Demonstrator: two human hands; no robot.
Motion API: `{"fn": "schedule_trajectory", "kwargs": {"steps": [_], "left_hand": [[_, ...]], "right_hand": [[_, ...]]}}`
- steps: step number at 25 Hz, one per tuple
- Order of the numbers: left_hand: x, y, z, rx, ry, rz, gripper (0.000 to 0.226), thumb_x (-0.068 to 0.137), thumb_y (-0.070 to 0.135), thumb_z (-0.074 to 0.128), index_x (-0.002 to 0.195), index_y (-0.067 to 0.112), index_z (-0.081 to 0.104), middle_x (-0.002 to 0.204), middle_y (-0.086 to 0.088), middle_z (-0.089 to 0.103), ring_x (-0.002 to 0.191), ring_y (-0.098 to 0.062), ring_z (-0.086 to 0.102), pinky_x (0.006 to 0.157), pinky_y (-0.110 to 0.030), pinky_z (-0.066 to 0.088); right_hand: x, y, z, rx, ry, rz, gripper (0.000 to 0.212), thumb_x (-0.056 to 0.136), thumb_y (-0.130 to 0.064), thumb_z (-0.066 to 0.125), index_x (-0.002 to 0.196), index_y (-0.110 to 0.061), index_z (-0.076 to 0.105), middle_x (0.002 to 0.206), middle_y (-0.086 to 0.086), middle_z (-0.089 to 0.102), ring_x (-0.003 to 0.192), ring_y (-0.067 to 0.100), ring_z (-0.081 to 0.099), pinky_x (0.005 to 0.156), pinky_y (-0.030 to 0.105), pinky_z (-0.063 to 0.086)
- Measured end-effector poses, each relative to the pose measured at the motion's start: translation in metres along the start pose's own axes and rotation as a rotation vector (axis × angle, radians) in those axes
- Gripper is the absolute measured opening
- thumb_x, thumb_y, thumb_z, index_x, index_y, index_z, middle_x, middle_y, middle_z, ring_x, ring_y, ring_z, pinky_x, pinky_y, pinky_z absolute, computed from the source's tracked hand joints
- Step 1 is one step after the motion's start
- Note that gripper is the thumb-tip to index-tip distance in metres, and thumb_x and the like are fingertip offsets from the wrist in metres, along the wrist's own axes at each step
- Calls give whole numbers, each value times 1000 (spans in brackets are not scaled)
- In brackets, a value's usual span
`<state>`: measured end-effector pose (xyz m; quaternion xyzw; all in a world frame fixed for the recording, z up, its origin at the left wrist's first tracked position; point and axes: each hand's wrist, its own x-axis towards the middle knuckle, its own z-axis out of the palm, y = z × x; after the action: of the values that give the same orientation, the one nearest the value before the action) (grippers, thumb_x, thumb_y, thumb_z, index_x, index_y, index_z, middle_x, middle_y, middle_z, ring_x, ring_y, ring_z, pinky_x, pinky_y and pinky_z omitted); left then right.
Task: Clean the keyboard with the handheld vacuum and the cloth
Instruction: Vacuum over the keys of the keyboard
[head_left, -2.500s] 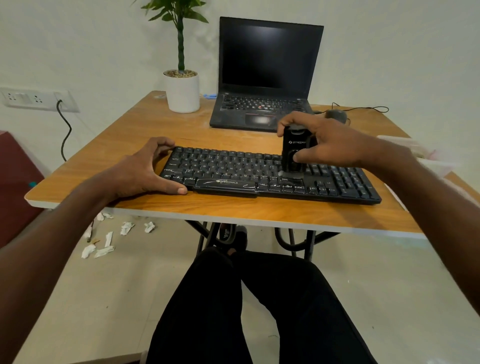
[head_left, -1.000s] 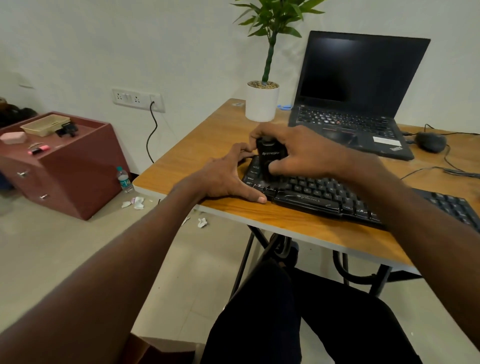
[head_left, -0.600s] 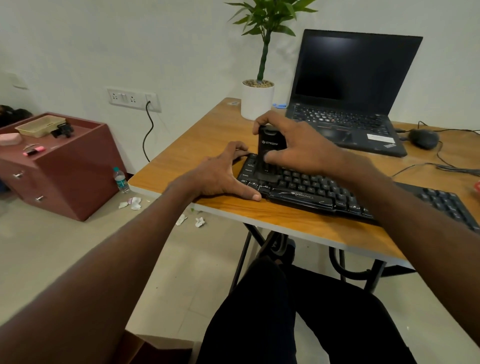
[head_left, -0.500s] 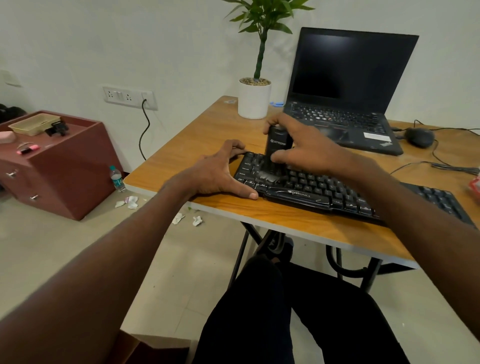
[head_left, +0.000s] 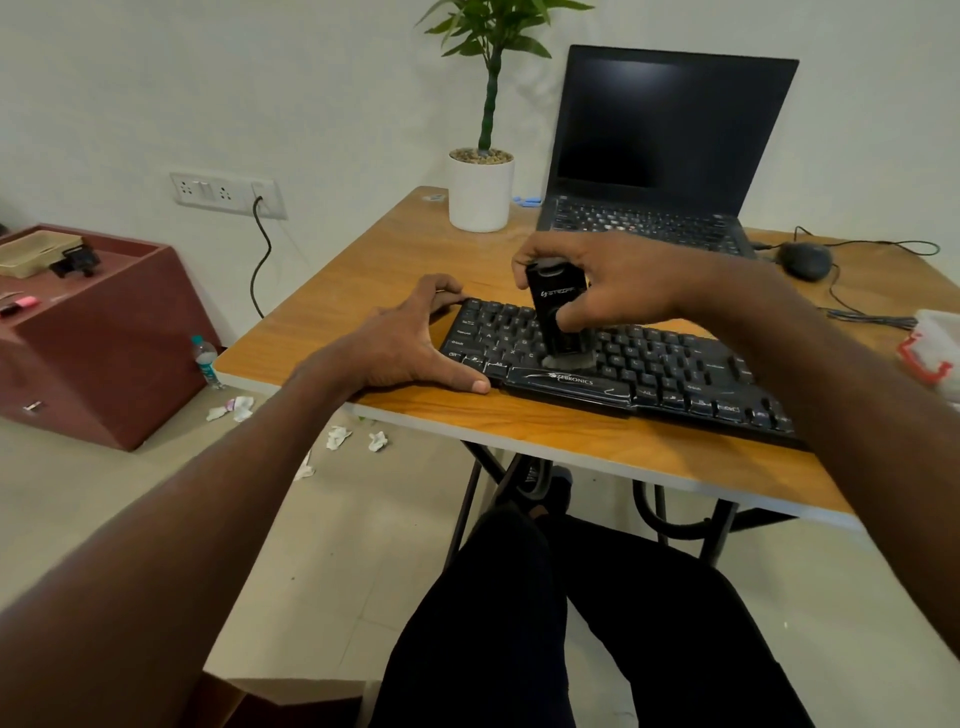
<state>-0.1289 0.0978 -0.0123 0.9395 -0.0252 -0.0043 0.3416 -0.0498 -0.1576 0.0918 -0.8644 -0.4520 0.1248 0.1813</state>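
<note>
A black keyboard lies along the front of the wooden table. My right hand grips a small black handheld vacuum, held upright with its brush nozzle down on the keys just above the left part of the space bar. My left hand rests at the keyboard's left end, fingers curved over the far corner and thumb laid along the front edge. No cloth shows clearly in view.
An open black laptop and a white plant pot stand at the back. A mouse with cables lies right. A white and red object sits at the right edge. A maroon cabinet and paper scraps are on the left floor.
My right hand has carried the vacuum from the keyboard's left end rightward to above the space bar. My left hand has stayed at the left end. The view shifted slightly.
</note>
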Motion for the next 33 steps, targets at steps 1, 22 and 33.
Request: {"fn": "schedule_trajectory", "kwargs": {"steps": [1, 22, 33], "left_hand": [[0, 0, 0, -3, -1, -1, 124, 43, 88, 85, 143, 49, 22, 159, 22, 42, 143, -10, 39, 125, -54, 26], [2, -1, 1, -88, -17, -22, 133, 39, 85, 90, 148, 48, 23, 162, 13, 41, 150, -18, 37, 127, -54, 26], [2, -3, 2, -110, -18, -32, 129, 42, 81, 93, 146, 55, 21, 165, 9, 39, 153, -20, 34, 127, -56, 25]], "right_hand": [[-2, -2, 5, -8, 33, -29, 50, 89, -15, 70, 125, -42, 48, 111, -11, 56, 98, 10, 60, 67, 24, 52], [-1, -8, 39, 270, 222, -92, 48, 95, -17, 68, 134, -34, 45, 119, 2, 58, 86, 18, 71, 64, 28, 62], [17, -22, 38, 188, 267, -208, 50, 91, -12, 69, 135, -26, 48, 116, -12, 53, 91, 1, 61, 67, 11, 52]]}}
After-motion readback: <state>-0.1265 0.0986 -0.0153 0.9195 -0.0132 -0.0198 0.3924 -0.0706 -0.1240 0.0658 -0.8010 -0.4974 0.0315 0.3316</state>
